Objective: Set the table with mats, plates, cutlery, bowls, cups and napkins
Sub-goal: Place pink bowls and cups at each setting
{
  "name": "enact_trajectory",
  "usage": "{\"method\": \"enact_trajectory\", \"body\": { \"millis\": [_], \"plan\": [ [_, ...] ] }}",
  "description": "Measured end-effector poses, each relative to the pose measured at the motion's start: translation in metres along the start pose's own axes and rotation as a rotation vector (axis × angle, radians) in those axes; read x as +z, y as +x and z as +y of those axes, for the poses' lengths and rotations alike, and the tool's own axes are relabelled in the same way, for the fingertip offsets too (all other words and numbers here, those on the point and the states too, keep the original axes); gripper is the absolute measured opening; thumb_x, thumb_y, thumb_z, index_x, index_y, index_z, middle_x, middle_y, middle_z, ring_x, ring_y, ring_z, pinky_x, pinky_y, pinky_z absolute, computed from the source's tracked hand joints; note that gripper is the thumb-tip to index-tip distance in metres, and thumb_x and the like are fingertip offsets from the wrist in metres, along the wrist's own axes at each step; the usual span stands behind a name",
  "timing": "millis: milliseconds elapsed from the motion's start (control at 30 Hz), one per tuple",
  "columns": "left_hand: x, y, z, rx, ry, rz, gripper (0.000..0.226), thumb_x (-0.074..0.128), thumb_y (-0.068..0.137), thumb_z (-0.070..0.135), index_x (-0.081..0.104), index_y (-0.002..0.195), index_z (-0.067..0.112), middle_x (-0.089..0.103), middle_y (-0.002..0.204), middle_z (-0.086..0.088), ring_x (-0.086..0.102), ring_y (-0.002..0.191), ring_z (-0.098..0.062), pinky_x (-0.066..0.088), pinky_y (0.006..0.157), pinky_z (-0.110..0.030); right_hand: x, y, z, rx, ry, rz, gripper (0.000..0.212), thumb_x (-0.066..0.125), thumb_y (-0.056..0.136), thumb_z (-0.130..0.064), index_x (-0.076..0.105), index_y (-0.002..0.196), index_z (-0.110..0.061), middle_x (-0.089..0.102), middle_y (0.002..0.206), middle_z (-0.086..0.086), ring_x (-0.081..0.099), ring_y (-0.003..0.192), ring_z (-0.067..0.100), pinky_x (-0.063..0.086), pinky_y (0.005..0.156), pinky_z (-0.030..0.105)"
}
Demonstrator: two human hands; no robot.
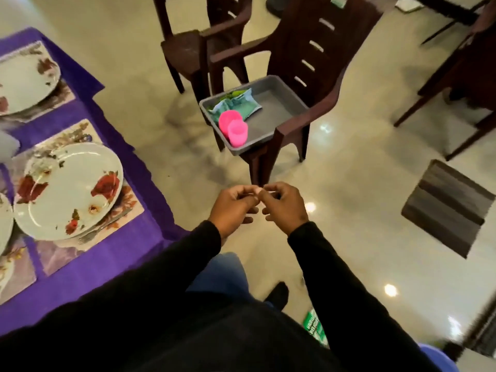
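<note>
- Over the floor, in the head view, the left hand [233, 204] and right hand [281, 202] met at the fingertips, fingers curled; whether they pinched anything could not be told.
- On the chair [308, 76] ahead sat a grey tray [279, 103] holding pink cups [233, 127] and napkins [239, 103].
- At left, the table [128, 162] carried mats [126, 208], floral plates [68, 190] and a fork [103, 226].

Plates, floral: three in view — one [67, 191], one [25, 81], one cut by the left edge [4, 224]. Place mats: four, incl. [126, 210], [63, 93], [56, 255], [16, 267]. Forks: one [103, 226]. Pink cups: two [237, 132], [228, 119]. Grey tubs: one [292, 95]. Brown chairs: two near [295, 124], [188, 49].
</note>
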State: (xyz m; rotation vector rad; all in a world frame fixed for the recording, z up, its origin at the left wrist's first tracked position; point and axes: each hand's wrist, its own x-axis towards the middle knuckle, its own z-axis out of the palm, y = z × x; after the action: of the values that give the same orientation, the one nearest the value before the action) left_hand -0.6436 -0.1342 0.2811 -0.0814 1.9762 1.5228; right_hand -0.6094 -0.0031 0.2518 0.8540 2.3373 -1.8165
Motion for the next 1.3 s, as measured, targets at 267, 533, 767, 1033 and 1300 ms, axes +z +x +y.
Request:
{"method": "enact_trajectory", "body": {
  "millis": [267, 533, 767, 1033, 1300],
  "plan": [
    [-0.018, 0.091, 0.029, -0.034, -0.15, 0.208, 0.022, 0.055, 0.097, 0.006, 0.067, 0.115, 0.012, 0.073, 0.109, -0.016, 0.069, 0.104, -0.032, 0.058, 0.08, -0.04, 0.025, 0.108, -0.044, -0.049, -0.119, -0.153, 0.03, 0.068, 0.087, -0.041, 0.067, 0.108, -0.019, 0.07, 0.096, -0.001, 0.068, 0.088, 0.016, 0.059, 0.081, 0.043],
    [-0.078, 0.209, 0.071, -0.102, -0.268, 0.245, 0.02, 0.062, 0.097, 0.016, 0.064, 0.117, 0.016, 0.07, 0.102, -0.008, 0.065, 0.09, -0.021, 0.055, 0.08, -0.039, 0.045, 0.236, -0.104, -0.01, -0.273, -0.222, 0.041, 0.069, 0.075, -0.051, 0.067, 0.105, -0.024, 0.072, 0.086, 0.006, 0.07, 0.081, 0.028, 0.059, 0.079, 0.05],
    [-0.111, 0.291, 0.078, -0.139, -0.154, 0.302, 0.059, 0.07, 0.09, 0.03, 0.045, 0.143, 0.021, 0.06, 0.122, 0.0, 0.06, 0.112, -0.02, 0.052, 0.1, -0.045, 0.07, 0.323, -0.13, 0.037, -0.298, -0.232, 0.041, 0.07, 0.079, -0.039, 0.067, 0.114, -0.018, 0.069, 0.095, 0.005, 0.068, 0.089, 0.025, 0.058, 0.084, 0.049],
    [-0.131, 0.372, 0.091, -0.26, -0.269, 0.226, 0.058, 0.069, 0.093, 0.025, 0.042, 0.143, 0.021, 0.06, 0.117, -0.002, 0.061, 0.11, -0.021, 0.05, 0.084, -0.033, 0.095, 0.436, -0.122, 0.108, -0.367, -0.216, 0.045, 0.075, 0.083, -0.035, 0.062, 0.123, -0.017, 0.066, 0.108, 0.008, 0.063, 0.099, 0.025, 0.053, 0.094, 0.045],
    [-0.148, 0.474, 0.079, -0.408, -0.192, 0.222, 0.05, 0.07, 0.09, 0.022, 0.052, 0.136, 0.024, 0.064, 0.121, -0.001, 0.063, 0.11, -0.02, 0.053, 0.097, -0.042, 0.13, 0.55, -0.088, 0.245, -0.516, -0.335, 0.063, 0.076, 0.083, -0.032, 0.051, 0.137, -0.011, 0.057, 0.135, 0.014, 0.053, 0.123, 0.029, 0.042, 0.103, 0.036]
  ]
}}
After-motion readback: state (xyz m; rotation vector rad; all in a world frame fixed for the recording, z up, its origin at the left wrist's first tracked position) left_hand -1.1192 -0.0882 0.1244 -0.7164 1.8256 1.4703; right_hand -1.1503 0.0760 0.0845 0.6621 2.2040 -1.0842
